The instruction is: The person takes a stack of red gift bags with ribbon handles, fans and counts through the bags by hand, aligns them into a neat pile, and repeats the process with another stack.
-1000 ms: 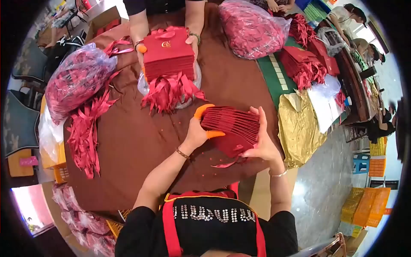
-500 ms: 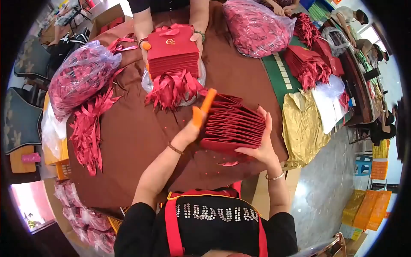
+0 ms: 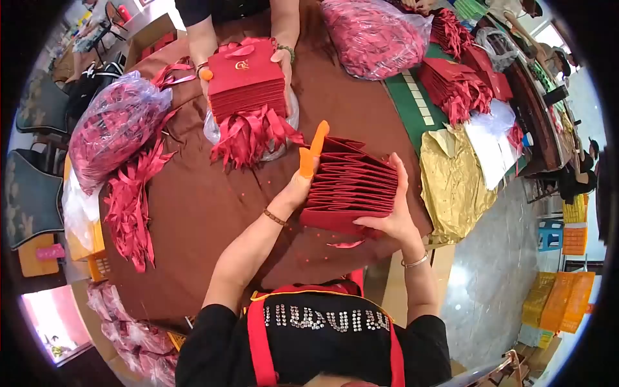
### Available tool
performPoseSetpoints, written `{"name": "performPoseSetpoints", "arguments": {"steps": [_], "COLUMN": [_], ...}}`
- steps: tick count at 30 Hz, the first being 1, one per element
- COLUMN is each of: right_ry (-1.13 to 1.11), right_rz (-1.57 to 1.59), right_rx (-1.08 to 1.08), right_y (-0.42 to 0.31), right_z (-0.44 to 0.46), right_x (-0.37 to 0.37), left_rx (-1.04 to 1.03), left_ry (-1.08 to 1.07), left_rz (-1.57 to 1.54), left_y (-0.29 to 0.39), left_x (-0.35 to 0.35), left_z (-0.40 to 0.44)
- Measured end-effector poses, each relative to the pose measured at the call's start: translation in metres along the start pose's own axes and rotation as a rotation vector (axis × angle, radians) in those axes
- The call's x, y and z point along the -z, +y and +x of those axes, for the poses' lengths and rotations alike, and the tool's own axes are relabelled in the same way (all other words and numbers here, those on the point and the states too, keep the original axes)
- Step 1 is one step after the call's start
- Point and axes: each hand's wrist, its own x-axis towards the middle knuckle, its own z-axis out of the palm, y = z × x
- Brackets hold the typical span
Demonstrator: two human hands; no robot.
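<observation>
A thick stack of dark red paper gift bags [image 3: 351,184] is held above the table between my two hands, its folded edges fanned toward me. My left hand [image 3: 303,177], with orange covers on its thumb and a finger, grips the stack's left side. My right hand [image 3: 394,213] is wrapped around the right side, its thumb along the near face. Across the table, another person's hands [image 3: 284,58] hold a second stack of red bags [image 3: 245,74] with a gold logo and hanging ribbon handles. A loose piece of red ribbon [image 3: 345,244] lies below my stack.
Clear plastic sacks of red ribbons stand at the left [image 3: 116,126] and at the back [image 3: 377,39]. Loose ribbons [image 3: 129,209] hang over the table's left edge. More red bags [image 3: 454,87] and a gold wrapper [image 3: 451,184] lie at the right. A brown cloth [image 3: 193,238] covers the table.
The view has shifted slightly. My left hand was blurred before and now rests steadier against the stack's side. Both stacks remain held in much the same positions.
</observation>
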Motion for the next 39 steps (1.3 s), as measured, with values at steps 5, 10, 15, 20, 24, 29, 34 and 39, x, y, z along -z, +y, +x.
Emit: {"name": "performPoseSetpoints", "arguments": {"steps": [5,10,15,20,24,29,34,39], "right_ry": [0.034,0.021,0.020,0.010,0.001,0.004,0.009,0.010], "right_rz": [-0.067,-0.023,-0.037,-0.006,-0.011,-0.001,0.006,-0.010], "right_rx": [0.130,0.129,0.131,0.153,0.123,0.122,0.144,0.131], "right_y": [0.003,0.001,0.001,0.005,0.004,0.005,0.006,0.006], "right_z": [0.001,0.001,0.001,0.002,0.000,0.000,0.001,0.001], "right_x": [0.000,0.002,0.003,0.002,0.003,0.003,0.003,0.002], "left_rx": [-0.069,-0.209,-0.352,-0.412,-0.395,-0.200,0.036,0.006], "left_ry": [0.011,0.299,0.195,-0.129,-0.180,0.007,0.002,0.023], "left_rz": [0.143,-0.048,0.601,0.878,0.971,0.806,0.626,0.567], "left_y": [-0.013,-0.009,0.035,0.067,0.066,0.067,0.056,0.053], "left_x": [0.005,0.007,0.020,0.025,0.036,0.026,0.036,0.038], "left_z": [-0.003,-0.011,-0.022,-0.005,-0.002,0.002,0.013,0.010]}}
